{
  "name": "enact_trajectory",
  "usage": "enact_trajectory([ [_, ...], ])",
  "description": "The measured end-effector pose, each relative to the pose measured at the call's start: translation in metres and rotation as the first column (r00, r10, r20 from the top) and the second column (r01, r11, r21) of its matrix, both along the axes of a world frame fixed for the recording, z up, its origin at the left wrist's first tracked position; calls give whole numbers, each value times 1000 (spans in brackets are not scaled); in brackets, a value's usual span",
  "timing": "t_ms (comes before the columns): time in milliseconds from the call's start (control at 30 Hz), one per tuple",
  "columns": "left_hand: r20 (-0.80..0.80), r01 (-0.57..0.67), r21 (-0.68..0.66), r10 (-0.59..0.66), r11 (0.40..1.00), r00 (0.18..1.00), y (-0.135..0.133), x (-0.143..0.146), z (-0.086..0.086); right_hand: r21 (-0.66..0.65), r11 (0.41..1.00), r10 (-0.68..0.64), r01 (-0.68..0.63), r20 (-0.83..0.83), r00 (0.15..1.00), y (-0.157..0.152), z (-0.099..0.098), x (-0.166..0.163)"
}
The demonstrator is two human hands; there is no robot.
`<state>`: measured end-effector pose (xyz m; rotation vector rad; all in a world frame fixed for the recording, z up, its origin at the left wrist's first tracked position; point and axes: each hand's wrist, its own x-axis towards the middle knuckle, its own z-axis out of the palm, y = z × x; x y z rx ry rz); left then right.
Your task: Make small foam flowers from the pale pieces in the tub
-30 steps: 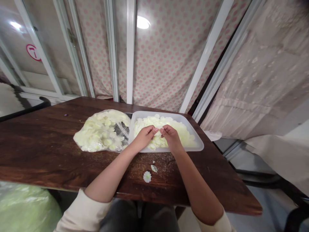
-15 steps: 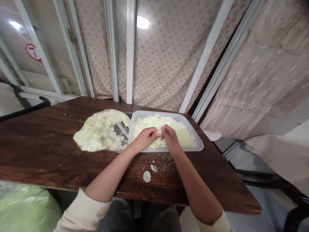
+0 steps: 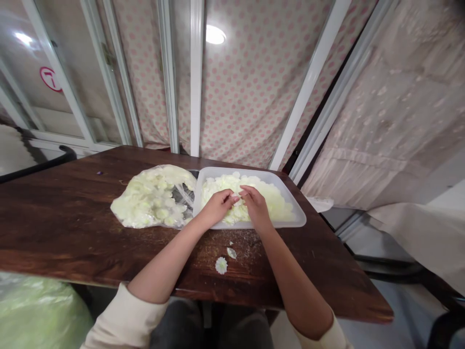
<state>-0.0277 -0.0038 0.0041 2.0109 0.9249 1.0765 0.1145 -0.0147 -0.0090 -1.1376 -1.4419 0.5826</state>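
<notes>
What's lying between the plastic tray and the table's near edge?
The head view shows a pale flower head and a smaller pale fragment on the wooden table, with fine crumbs scattered near them.

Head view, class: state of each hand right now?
Left hand: curled on pale petals; holding cannot be told.
Right hand: curled on pale petals; holding cannot be told.

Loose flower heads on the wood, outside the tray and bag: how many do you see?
2. A whole flower head and a smaller, folded flower head just behind it, both on the dark wood table in front of the plastic tray. A tiny fleck nearer the tray is too small to tell.
</notes>
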Motion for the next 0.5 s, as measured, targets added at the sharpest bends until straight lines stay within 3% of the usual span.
enact_trajectory([
  [100, 23, -23, 15, 22, 1000, 999, 1, 0, 0, -9, 989, 149, -149, 83, 985, -3, 4, -1],
  [233, 67, 11, -40, -9, 999, 998, 1, 0, -2, -12, 981, 192, -192, 12, 981, -2, 2, 0],
  [367, 101, 37, -57, -31, 998, 994, 0, 0, -2, -1, 983, 183, -183, 8, 983, 0, -2, 1],
  [500, 88, -6, -39, 10, 999, 996, 1, -1, -1, 10, 999, 44, -44, -67, 997, 4, -6, 4],
])
